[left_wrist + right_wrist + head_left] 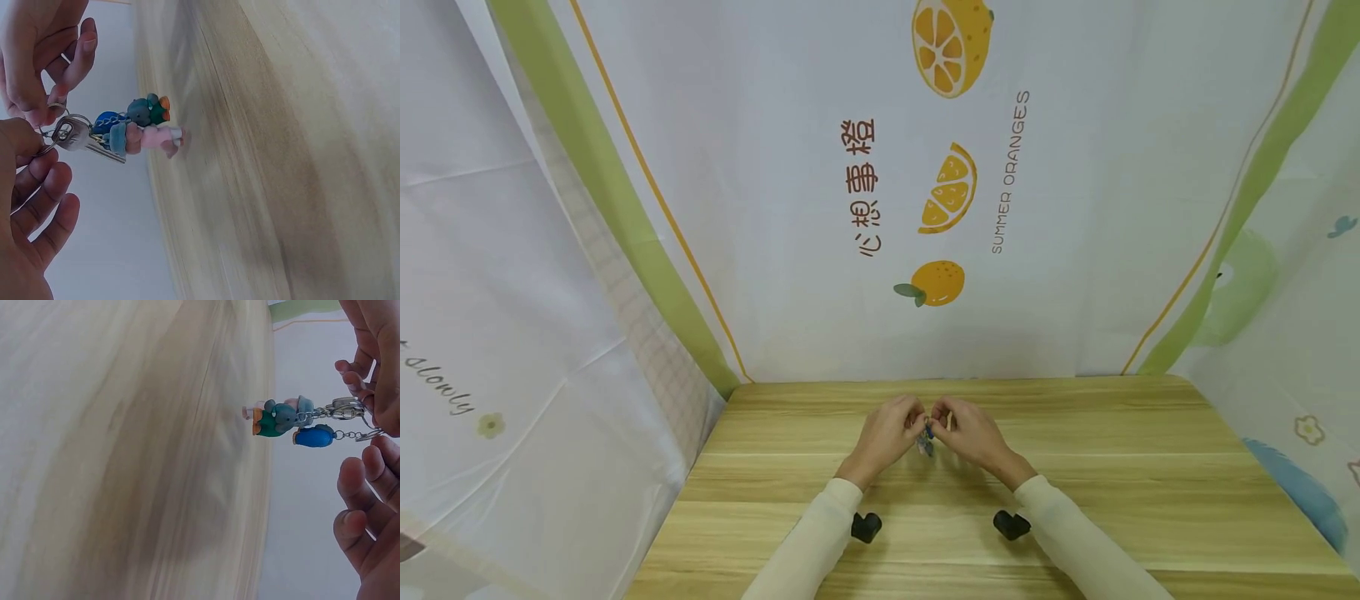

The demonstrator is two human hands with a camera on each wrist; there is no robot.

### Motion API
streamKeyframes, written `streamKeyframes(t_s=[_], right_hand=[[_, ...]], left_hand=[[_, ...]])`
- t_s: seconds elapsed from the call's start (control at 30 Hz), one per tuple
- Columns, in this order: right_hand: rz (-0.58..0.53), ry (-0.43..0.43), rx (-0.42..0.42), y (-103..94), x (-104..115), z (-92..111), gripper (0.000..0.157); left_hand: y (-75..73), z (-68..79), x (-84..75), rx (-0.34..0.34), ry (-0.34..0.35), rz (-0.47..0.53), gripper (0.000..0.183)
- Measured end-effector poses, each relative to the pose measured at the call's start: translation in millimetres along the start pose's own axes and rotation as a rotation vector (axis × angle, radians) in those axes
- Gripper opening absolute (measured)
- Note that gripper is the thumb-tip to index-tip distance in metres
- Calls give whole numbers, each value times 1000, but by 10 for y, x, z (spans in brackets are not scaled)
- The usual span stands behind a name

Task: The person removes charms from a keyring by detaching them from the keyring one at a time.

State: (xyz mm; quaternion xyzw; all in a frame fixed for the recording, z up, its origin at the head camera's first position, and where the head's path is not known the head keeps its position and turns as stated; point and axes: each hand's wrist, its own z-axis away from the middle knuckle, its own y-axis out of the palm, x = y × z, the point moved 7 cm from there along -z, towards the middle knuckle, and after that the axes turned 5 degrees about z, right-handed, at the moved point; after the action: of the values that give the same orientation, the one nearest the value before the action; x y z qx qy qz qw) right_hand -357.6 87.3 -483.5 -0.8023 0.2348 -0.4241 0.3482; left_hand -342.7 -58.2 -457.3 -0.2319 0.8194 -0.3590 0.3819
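Note:
My left hand [889, 432] pinches a metal key ring [47, 150] from which keys [76, 137] hang. Below them dangle a pink figurine [156, 137] with a blue-grey hat and a grey-headed figurine in green [270, 424], on short chains. Close beside it, my right hand [972, 433] pinches a thin split ring [370, 434], with a blue figurine [314, 436] on its chain. Both hands meet above the table, fingertips nearly touching. Whether the two rings are linked is hidden by the fingers.
The wood-grain table [1120, 492] spreads under both forearms. Two black pieces [867, 527] show beside the wrists. A white curtain printed with oranges [938, 283] hangs along the table's back edge, and more printed cloth [1285, 367] hangs at the sides.

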Motion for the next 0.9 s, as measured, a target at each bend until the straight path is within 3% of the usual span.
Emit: streamKeyframes(t_s=[0.53, 0.9], right_hand=[[41, -41, -23, 32, 18, -7, 12], [38, -59, -53, 20, 49, 8, 14]], left_hand=[[38, 10, -16, -5, 44, 6, 9], [47, 12, -27, 9, 32, -27, 8]])
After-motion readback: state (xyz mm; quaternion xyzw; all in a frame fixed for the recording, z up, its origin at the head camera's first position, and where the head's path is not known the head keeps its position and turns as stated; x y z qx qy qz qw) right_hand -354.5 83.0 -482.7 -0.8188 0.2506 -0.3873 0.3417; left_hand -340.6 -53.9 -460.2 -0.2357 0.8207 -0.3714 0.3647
